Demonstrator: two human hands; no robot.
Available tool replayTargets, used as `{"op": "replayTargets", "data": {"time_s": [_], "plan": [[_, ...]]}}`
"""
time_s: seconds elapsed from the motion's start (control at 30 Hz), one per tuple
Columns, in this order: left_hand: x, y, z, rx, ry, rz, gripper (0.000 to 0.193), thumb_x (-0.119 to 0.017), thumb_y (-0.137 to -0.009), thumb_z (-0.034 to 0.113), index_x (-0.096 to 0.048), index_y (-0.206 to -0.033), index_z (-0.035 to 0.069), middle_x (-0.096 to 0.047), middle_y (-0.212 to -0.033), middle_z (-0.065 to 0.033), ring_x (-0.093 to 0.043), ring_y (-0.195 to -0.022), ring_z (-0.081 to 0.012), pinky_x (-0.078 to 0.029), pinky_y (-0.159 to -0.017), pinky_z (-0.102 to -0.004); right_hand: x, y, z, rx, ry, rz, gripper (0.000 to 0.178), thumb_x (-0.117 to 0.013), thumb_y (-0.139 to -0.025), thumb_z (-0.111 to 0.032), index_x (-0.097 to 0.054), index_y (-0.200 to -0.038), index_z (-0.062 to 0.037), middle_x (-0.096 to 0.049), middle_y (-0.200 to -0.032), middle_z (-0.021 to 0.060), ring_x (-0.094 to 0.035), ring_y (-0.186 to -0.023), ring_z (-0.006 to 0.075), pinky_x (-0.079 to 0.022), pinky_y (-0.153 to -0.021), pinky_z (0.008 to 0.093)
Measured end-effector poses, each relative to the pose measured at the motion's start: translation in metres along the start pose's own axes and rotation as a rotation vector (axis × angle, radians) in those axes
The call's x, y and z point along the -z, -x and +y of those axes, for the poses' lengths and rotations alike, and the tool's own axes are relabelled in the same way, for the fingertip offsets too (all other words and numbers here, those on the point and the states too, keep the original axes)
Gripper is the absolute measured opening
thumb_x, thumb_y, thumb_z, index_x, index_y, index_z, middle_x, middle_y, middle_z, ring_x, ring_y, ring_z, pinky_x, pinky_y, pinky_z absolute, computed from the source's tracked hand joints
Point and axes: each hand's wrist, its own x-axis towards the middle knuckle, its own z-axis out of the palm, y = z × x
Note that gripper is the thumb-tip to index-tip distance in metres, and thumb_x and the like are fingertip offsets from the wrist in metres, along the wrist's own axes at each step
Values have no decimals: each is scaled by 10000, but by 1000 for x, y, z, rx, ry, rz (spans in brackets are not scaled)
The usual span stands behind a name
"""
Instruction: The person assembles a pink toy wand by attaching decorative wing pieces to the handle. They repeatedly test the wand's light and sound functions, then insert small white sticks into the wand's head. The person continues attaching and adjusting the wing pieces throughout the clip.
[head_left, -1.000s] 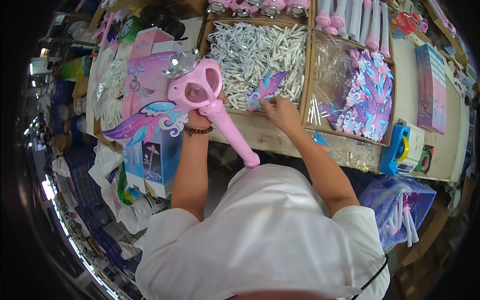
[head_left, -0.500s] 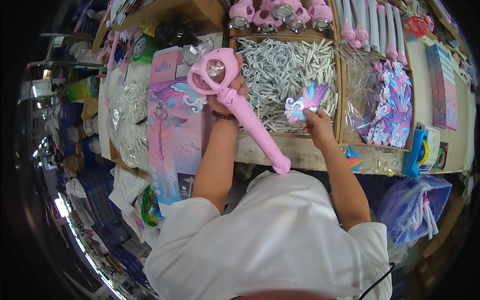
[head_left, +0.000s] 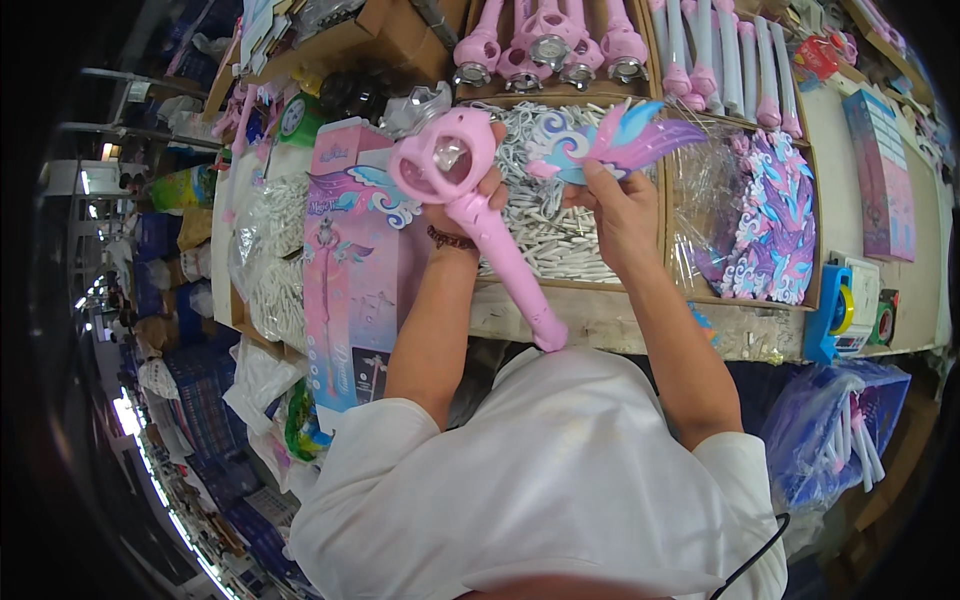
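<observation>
My left hand (head_left: 484,192) is closed around the neck of a pink toy wand (head_left: 512,262), just below its round, open-sided head. A clear ball sits inside that head, and a silvery crown-like piece tops it. The wand slants, with its handle end down near my shirt. In my right hand (head_left: 618,205) a wing-shaped piece (head_left: 630,150) in purple, blue and white is pinched between thumb and fingers. It is raised close to the wand's head, apart from it. Behind both hands lies a box of grey-white cords and short white sticks (head_left: 560,245).
A bin of more wing pieces (head_left: 775,220) is to the right. Pink wand heads (head_left: 550,45) and pale tubes with pink ends (head_left: 735,65) fill the far compartments. A printed box (head_left: 345,270) stands left; a blue tape dispenser (head_left: 828,310) sits at the right edge.
My right hand has lifted the wing piece up and left, nearer the wand's head, and the piece now shows larger. The wand stays in my left hand, shifted slightly.
</observation>
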Motion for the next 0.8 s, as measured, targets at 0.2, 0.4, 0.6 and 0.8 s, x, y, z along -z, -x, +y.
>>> {"op": "replayTargets", "data": {"time_s": [0.2,0.4,0.6,0.8], "plan": [[-31,-6,-32,-18,2,100,667,-484,-884,396,-312,-1348,-52,-512,-1220,-205,-506,-593,-177,-439,-495,-343,3,4,-22,15,-14,-115,190,-657,-845,-139,-632,-933,29,-658,-808,93,-638,-668,152,-530,-591,267],[-45,-18,-56,66,17,16,809,-520,-846,470,-264,-1349,-110,-570,-949,-196,-536,-632,-228,-449,-501,-385,13,23,-42,43,-41,-225,181,-664,-836,-106,-634,-971,10,-656,-858,75,-635,-705,143,-530,-577,260],[-54,-26,-72,89,2,-27,871,-529,-842,501,-217,-1362,-124,-573,-929,-220,-567,-675,-266,-469,-560,-423,29,33,-58,63,-101,-241,172,-657,-844,-103,-631,-979,1,-657,-864,76,-636,-702,146,-532,-561,255],[-69,-33,-91,122,-68,-2,870,-524,-834,540,-250,-1349,-106,-574,-957,-218,-589,-722,-315,-478,-587,-444,52,16,-72,-221,-211,-303,199,-621,-868,-89,-575,-1038,3,-642,-825,84,-623,-639,141,-532,-530,257]]}}
